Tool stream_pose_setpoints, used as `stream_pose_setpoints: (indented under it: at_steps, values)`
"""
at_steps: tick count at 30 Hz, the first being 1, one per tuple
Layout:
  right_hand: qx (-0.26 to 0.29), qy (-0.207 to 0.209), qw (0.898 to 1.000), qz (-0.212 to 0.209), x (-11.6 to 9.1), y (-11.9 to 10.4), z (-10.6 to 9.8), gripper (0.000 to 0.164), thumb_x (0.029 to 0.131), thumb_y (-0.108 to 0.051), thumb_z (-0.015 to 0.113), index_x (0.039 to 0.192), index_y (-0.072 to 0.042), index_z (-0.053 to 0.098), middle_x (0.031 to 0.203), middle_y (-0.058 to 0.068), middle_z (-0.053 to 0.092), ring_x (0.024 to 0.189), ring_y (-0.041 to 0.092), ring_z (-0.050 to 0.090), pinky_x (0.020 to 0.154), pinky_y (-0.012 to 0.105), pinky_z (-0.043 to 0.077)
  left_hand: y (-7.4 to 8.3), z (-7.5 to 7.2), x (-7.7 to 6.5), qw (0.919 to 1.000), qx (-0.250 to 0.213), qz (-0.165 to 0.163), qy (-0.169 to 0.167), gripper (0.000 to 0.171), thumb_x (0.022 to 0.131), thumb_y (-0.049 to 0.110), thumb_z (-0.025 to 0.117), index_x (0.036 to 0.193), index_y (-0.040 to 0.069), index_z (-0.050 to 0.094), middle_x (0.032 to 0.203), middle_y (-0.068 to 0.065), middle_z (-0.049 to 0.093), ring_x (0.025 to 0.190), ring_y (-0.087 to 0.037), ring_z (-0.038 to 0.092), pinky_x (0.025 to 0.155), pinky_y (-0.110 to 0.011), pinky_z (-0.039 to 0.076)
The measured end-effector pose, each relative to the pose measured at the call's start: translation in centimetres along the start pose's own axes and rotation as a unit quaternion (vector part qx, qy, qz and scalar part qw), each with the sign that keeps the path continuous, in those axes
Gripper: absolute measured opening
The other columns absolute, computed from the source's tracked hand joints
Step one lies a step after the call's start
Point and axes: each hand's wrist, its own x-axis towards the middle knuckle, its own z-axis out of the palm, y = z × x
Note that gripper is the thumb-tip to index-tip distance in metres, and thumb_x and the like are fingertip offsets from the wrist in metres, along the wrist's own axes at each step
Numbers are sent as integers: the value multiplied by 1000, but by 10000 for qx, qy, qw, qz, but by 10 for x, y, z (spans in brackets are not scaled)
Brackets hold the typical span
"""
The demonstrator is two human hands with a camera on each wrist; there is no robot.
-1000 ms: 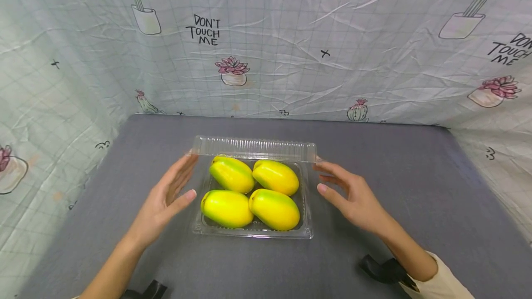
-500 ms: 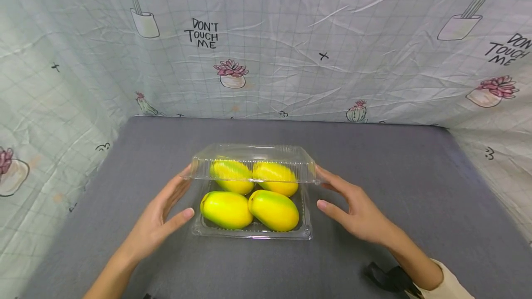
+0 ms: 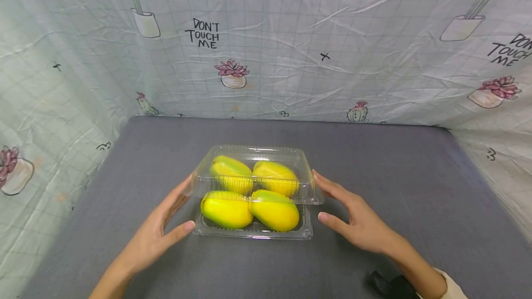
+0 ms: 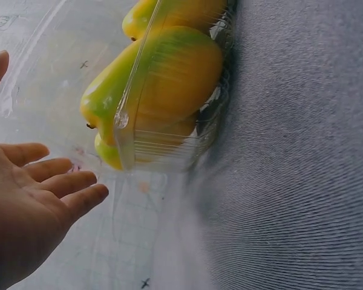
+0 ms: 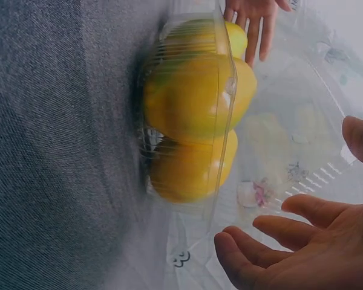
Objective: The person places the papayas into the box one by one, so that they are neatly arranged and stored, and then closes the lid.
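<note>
A clear plastic clamshell container (image 3: 253,235) lies on the grey tabletop with several yellow-green mangoes (image 3: 226,209) inside. Its hinged lid (image 3: 259,151) is tilted partway down, covering the far mangoes while its front edge hangs above the near ones. My left hand (image 3: 155,227) is beside the lid's left side, fingers extended and thumb spread. On the other side, my right hand (image 3: 359,220) has its fingertips by the lid's right edge. In the wrist views, the left hand (image 4: 39,205) and right hand (image 5: 308,248) have loosely straight fingers; exact contact with the lid is hard to tell.
The grey cloth-covered table (image 3: 374,156) surrounds the container. A pale curtain (image 3: 282,26) printed with potted plants and lettering stands behind and along both sides. A black strap (image 3: 390,285) is at my right wrist.
The lid has swung down toward me from nearly upright to a low tilt over the mangoes. Both hands have come slightly nearer along with it. The base and mangoes stay put.
</note>
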Motion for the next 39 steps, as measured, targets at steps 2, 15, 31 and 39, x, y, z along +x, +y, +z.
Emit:
stream_pose_setpoints:
  at_steps: [2, 15, 31, 39]
  values:
    - [-17, -21, 10000, 30, -2, 1, 1, 71, 91, -12, 65, 151, -18, 29, 156, 4, 25, 134, 22, 39, 105, 30, 35, -2, 1, -1, 10000, -37, 24, -52, 83, 85, -9, 60, 153, 15, 20, 157, -7, 20, 139, -12, 27, 106, -15, 24]
    - [-29, -84, 10000, 36, -6, 6, 11, 72, 90, -16, 66, 152, -18, 28, 158, 4, 20, 134, 24, 39, 98, 57, 36, -12, 11, -9, 9989, 179, -398, -150, 80, 90, -4, 57, 154, 16, 15, 159, -3, 16, 141, -9, 24, 104, -13, 24]
    - [-84, -2, 10000, -10, -8, 5, 13, 74, 89, -15, 67, 151, -19, 28, 158, 2, 20, 134, 26, 38, 95, 57, 39, -13, 13, -11, 9989, 35, -433, -187, 79, 90, -4, 57, 154, 14, 14, 159, -7, 14, 142, -11, 20, 105, -13, 23]
    - [-73, -55, 9998, 160, -9, 9, 18, 70, 91, -17, 65, 151, -19, 28, 158, 2, 20, 138, 23, 32, 102, 48, 37, -15, 14, -12, 9988, 27, -465, -152, 79, 90, -4, 57, 154, 14, 15, 159, -11, 13, 141, -9, 23, 105, -14, 25]
